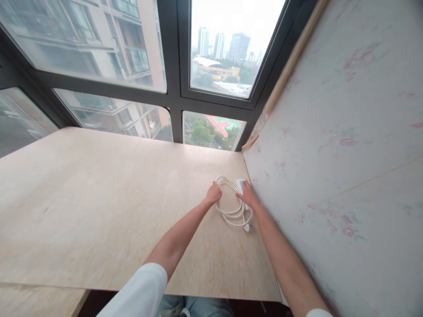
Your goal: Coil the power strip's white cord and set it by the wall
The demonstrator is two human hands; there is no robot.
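Note:
A coiled white cord [231, 215] lies in loops on the beige stone-like sill, close to the papered wall. Its plug [247, 227] rests at the near end of the coil, prongs pointing right. At the far right of the loops is a white power strip [240, 185], partly covered by my right hand [248, 194], whose fingers are wrapped over it. On the left side, my left hand [214, 193] is closed around the edge of the cord loops.
Dark-framed windows [175, 101] rise behind the sill [115, 207]. Flower-patterned wallpaper [346, 176] covers the wall at right, with a wooden trim strip [294, 57] running up it. The sill's front edge drops off just before my legs [198, 306].

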